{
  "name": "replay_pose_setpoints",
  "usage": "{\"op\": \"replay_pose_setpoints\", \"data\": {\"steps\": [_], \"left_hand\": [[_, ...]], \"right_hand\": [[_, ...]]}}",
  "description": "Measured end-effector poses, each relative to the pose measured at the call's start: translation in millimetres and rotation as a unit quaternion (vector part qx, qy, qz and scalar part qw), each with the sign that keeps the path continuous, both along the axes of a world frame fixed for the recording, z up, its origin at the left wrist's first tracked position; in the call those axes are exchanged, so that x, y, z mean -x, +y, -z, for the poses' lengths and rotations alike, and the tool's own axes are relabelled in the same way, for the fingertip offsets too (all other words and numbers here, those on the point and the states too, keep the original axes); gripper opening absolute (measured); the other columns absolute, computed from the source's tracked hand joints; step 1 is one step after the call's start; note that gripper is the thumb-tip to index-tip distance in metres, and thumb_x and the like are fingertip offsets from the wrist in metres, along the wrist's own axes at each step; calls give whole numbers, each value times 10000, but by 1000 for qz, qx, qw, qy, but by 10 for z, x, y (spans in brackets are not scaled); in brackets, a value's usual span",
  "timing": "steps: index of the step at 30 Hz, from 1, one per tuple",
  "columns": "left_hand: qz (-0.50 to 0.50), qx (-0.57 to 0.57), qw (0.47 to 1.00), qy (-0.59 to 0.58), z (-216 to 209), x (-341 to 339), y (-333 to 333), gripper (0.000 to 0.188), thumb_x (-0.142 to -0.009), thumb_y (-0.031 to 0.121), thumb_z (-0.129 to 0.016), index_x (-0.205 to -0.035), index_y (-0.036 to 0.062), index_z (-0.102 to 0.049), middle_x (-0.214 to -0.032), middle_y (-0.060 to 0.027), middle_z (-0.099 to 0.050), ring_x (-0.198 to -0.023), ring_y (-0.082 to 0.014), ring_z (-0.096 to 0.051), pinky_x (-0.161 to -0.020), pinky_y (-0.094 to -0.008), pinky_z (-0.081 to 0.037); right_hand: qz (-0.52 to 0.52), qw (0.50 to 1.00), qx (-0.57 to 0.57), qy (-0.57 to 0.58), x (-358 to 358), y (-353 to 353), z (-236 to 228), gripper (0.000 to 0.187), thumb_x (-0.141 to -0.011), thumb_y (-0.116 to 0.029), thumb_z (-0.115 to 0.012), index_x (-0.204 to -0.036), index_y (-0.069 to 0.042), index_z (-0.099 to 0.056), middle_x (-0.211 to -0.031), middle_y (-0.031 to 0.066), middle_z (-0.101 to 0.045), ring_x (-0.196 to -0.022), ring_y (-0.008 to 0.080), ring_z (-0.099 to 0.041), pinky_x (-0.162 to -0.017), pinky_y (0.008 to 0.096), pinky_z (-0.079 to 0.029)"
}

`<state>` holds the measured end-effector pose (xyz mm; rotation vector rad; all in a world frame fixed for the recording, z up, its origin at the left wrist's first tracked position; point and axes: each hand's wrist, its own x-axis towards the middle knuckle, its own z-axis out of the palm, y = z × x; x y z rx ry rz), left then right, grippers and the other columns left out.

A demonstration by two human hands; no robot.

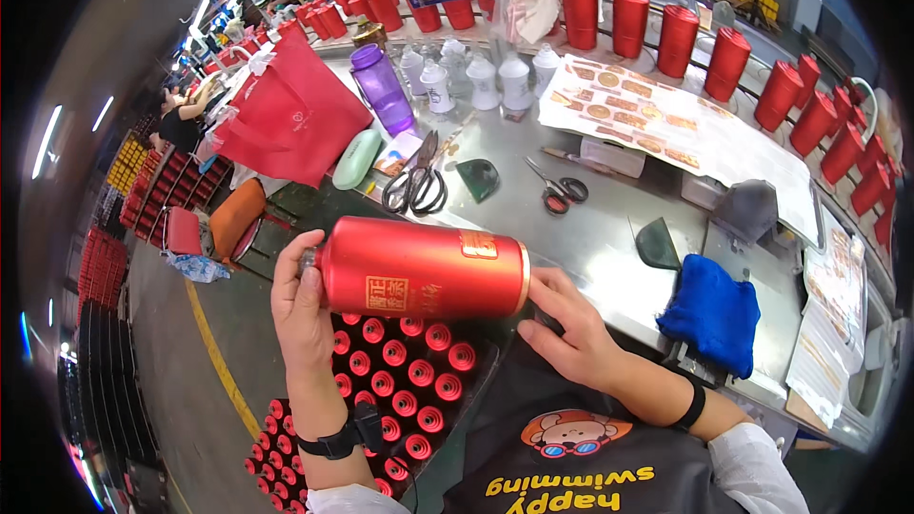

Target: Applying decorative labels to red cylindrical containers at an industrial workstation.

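In the head view, a red bottle (428, 266) is held on its side between the two hands, by the near edge of a metal table (581, 252). The left hand (303, 300) grasps the bottle's neck end, thumb and fingers curled around it. The right hand (574, 331) is at the bottle's gold-rimmed base, fingers bent around a dark thing that is mostly hidden; whether it also grips the base I cannot tell. Just beyond the bottle lie large scissors (425, 171) and smaller scissors (556, 187), both dark-handled. To the bottle's right is a crumpled blue cloth (710, 316). Farther beyond the bottle are printed sheets (619, 109) and a purple flask (383, 90); below it, rows of red-ringed round tops (405, 404).
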<state>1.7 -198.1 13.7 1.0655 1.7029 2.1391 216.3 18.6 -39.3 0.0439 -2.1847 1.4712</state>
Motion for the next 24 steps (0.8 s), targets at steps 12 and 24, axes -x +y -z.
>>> {"op": "replay_pose_setpoints", "data": {"steps": [12, 24], "left_hand": [[-58, 40, 997, 17, -24, -180, 37, 315, -932, 264, -613, -1135, 27, -568, -791, 71, -507, -610, 7, -404, -516, -149, -293], [-142, 98, 984, 54, 1, -178, 90, 186, -951, 213, -562, -1000, 40, -612, -840, 58, -557, -688, -1, -457, -605, -147, -348]], "right_hand": [[-18, 1000, 24, -10, -93, 34, 60, 488, -846, -39, -572, -1322, -4, -471, -1202, 154, -491, -1125, 267, -483, -965, 317, -376], [-55, 990, 94, -94, -186, 49, 59, 541, -805, -44, -547, -1342, -50, -475, -1194, 133, -496, -1129, 250, -481, -975, 324, -369]]}}
